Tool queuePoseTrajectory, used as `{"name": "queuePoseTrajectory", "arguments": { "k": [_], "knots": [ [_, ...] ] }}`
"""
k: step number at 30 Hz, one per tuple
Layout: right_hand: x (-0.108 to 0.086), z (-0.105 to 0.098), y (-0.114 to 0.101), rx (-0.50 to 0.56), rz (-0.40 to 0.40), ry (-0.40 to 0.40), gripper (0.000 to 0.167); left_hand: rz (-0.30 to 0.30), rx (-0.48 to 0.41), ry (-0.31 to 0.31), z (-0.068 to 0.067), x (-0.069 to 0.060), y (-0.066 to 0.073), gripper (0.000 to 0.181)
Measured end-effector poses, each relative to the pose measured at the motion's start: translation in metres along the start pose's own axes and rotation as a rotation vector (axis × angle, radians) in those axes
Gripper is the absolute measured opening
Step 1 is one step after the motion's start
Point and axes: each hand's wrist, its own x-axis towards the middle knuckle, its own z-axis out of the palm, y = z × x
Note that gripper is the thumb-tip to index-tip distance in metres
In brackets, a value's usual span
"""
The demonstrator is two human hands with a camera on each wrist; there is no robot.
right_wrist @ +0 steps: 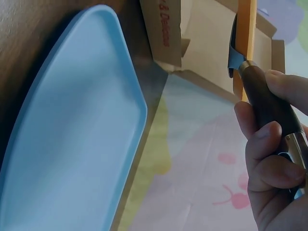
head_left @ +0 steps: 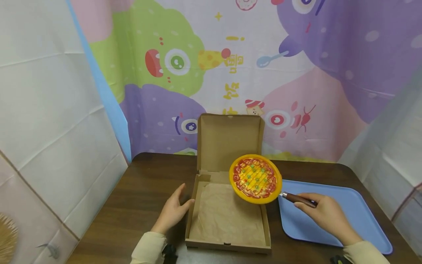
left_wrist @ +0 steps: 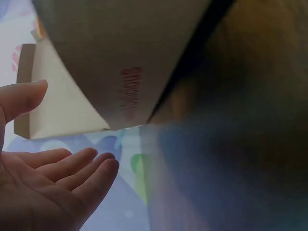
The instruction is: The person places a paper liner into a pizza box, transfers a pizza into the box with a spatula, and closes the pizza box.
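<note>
My right hand [head_left: 328, 216] grips the dark wooden handle [right_wrist: 267, 98] of a pizza server whose blade is mostly hidden. On the server lies a toy-looking pizza [head_left: 255, 178] with an orange rim, red and yellow topping and green bits. It hangs over the right side of an open cardboard pizza box [head_left: 227, 247], which has brown paper [head_left: 227, 216] inside and its lid [head_left: 230, 141] raised at the back. Beside the box's left wall is my left hand [head_left: 174, 209], fingers extended and thumb apart; whether the thumb touches the wall I cannot tell.
A light blue tray [head_left: 329, 194] lies to the right of the box, under my right hand. Both stand on a dark wooden table [head_left: 132, 205]. Behind it hangs a cartoon-printed curtain [head_left: 211, 80], close to the raised lid.
</note>
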Motion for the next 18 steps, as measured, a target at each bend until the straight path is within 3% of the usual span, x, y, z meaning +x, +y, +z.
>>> {"name": "queuePoseTrajectory", "arguments": {
  "k": [5, 18],
  "knots": [
    [0.001, 0.007, -0.007, 0.012, -0.013, -0.024, 0.029, -0.023, 0.0, -0.019, 0.003, -0.001, -0.008, 0.067],
    [0.005, 0.029, -0.014, 0.051, -0.071, -0.066, 0.024, 0.01, 0.004, -0.002, 0.01, -0.001, -0.022, 0.045]
  ]
}}
